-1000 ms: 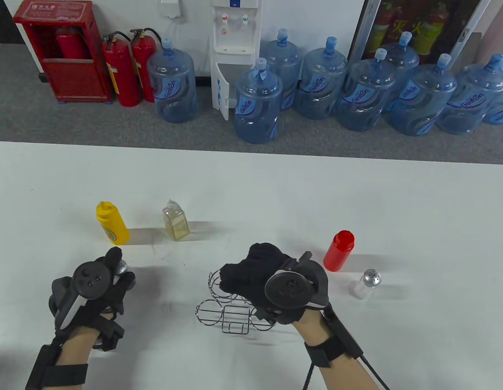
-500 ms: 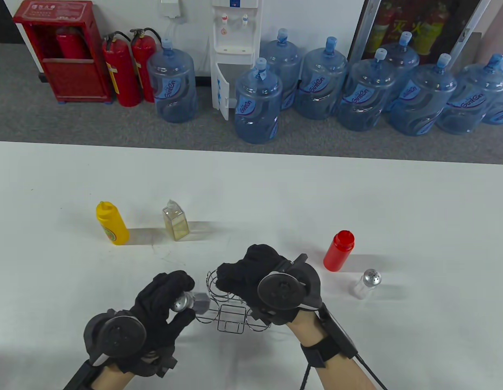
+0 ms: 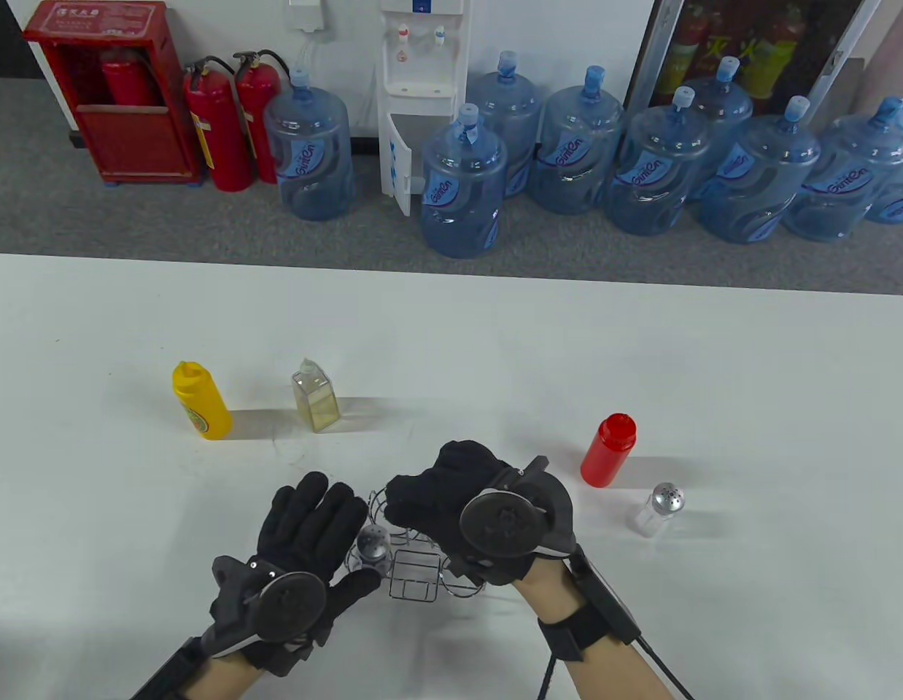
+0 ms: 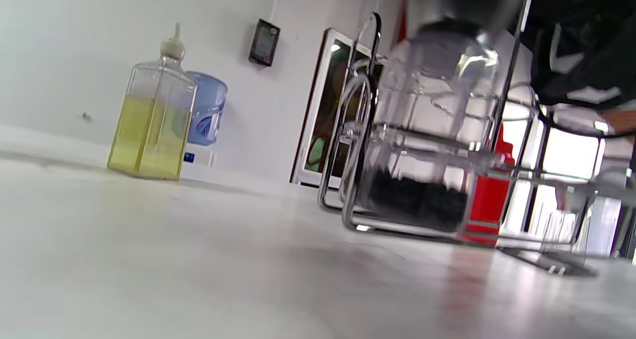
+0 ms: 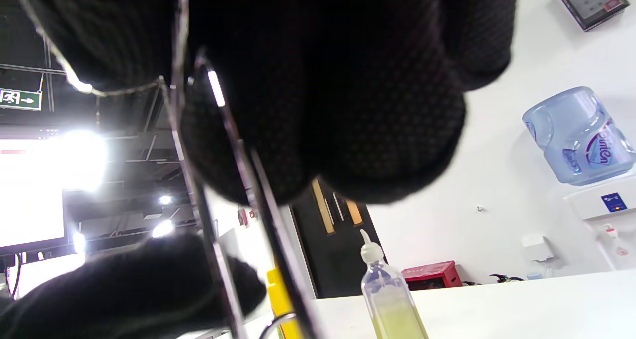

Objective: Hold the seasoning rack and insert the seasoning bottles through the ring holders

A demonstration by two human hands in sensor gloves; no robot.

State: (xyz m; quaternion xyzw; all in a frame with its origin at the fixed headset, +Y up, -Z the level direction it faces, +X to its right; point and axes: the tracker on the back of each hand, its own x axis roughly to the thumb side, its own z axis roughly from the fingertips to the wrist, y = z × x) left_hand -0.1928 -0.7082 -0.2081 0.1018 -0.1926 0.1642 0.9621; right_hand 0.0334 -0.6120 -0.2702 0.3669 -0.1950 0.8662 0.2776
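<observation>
table view: pepper shaker (image 3: 372, 545) in rack (image 3: 415, 572), between both hands.

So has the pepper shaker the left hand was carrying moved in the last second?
Yes. The pepper shaker went right, away from the yellow bottle, into the rack.

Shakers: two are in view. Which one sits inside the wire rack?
The shaker beside the open left hand; the other shaker stands apart near the red bottle.
</observation>
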